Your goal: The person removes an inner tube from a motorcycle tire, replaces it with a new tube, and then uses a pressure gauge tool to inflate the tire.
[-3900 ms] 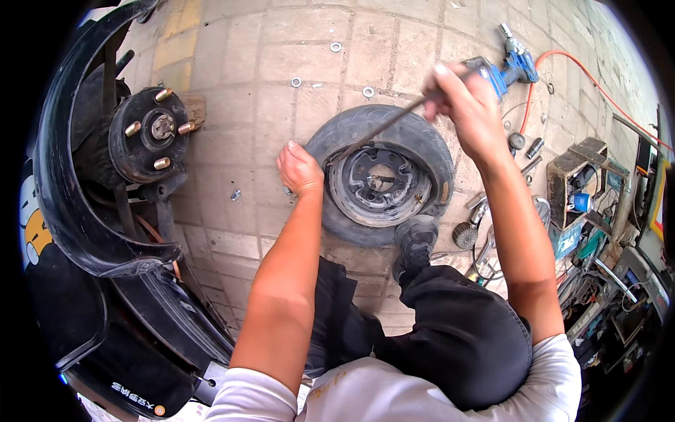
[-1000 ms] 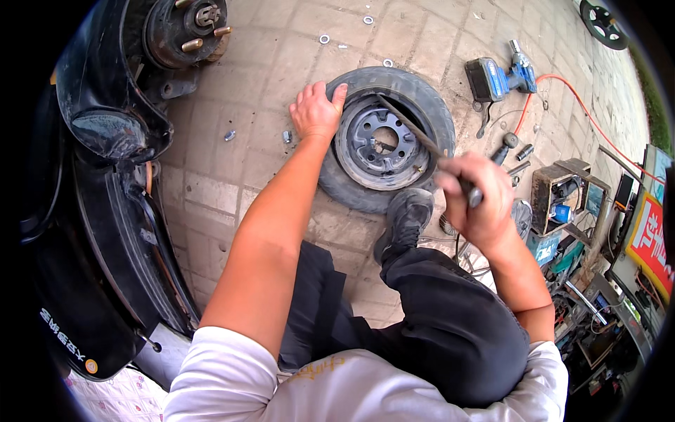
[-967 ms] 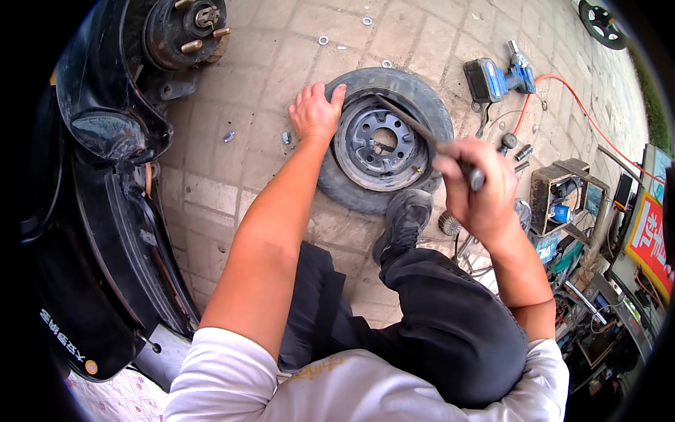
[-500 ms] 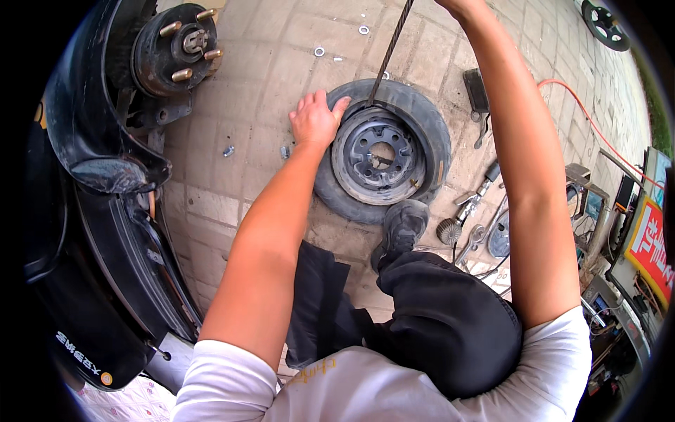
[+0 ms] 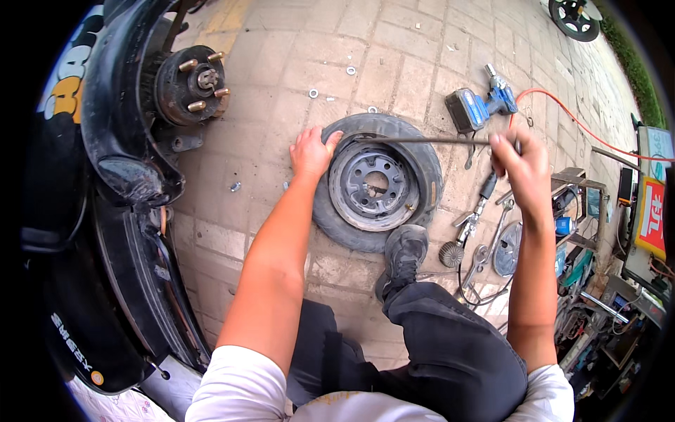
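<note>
Lying flat, small black tyre [image 5: 380,184] with scuffed grey steel rim.

The shoe [image 5: 401,257] hides the tyre's [image 5: 422,158] lower edge. The right hand [image 5: 520,158] covers the bar's [image 5: 422,141] end. Upper right, the frame cuts a small wheel [image 5: 573,15]; right-edge clutter is too small to tell.

Right hand [image 5: 519,156] has swung the iron bar [image 5: 422,140] down, level across the tyre [image 5: 377,181].
</note>
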A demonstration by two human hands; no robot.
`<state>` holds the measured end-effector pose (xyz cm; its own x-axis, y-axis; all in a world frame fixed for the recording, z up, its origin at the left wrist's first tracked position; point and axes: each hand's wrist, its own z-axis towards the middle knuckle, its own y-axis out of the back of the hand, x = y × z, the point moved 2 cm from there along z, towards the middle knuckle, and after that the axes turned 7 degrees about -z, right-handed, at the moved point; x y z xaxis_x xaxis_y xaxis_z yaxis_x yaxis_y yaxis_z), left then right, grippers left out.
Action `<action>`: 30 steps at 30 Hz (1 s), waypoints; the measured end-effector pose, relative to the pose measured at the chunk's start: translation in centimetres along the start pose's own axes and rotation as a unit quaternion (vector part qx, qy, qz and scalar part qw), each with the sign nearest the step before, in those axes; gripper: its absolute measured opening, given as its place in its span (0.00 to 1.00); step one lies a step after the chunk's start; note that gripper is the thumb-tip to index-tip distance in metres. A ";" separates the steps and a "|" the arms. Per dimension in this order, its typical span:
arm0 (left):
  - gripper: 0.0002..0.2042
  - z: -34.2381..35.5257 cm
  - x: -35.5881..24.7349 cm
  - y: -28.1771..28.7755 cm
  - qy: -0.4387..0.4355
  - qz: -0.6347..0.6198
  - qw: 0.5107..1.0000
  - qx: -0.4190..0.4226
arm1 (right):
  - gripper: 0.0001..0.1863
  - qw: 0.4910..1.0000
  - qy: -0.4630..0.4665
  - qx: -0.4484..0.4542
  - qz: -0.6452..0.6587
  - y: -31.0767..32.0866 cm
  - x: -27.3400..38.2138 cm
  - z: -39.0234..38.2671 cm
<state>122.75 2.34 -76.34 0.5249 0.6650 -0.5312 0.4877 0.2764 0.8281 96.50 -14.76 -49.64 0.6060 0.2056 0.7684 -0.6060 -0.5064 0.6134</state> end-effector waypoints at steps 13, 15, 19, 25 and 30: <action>0.31 -2.3 2.3 -0.9 0.043 -0.161 0.986 0.026 | 0.17 0.936 -0.035 0.265 -0.227 -4.6 -13.1 -12.5; 0.30 -2.4 2.2 -0.4 0.072 -0.141 0.987 0.028 | 0.16 0.959 -0.041 0.200 -0.199 -4.9 -14.5 -14.5; 0.30 -5.3 1.4 -1.0 0.118 -0.148 0.982 -0.009 | 0.16 0.980 -0.088 0.101 -0.147 -6.0 -16.9 -17.6; 0.31 -12.5 -1.4 -3.6 0.176 -0.180 0.968 -0.025 | 0.18 0.988 -0.119 0.051 -0.085 -8.0 -19.2 -18.2; 0.34 -11.3 0.0 -3.5 0.132 -0.197 0.971 0.016 | 0.22 0.986 -0.131 0.092 -0.049 -10.4 -21.0 -17.1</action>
<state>113.14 9.18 -77.22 0.0983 0.6670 -0.7385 0.6382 0.5271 0.5611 81.24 0.54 -69.09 0.7836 0.0504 0.6192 -0.4493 -0.6423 0.6209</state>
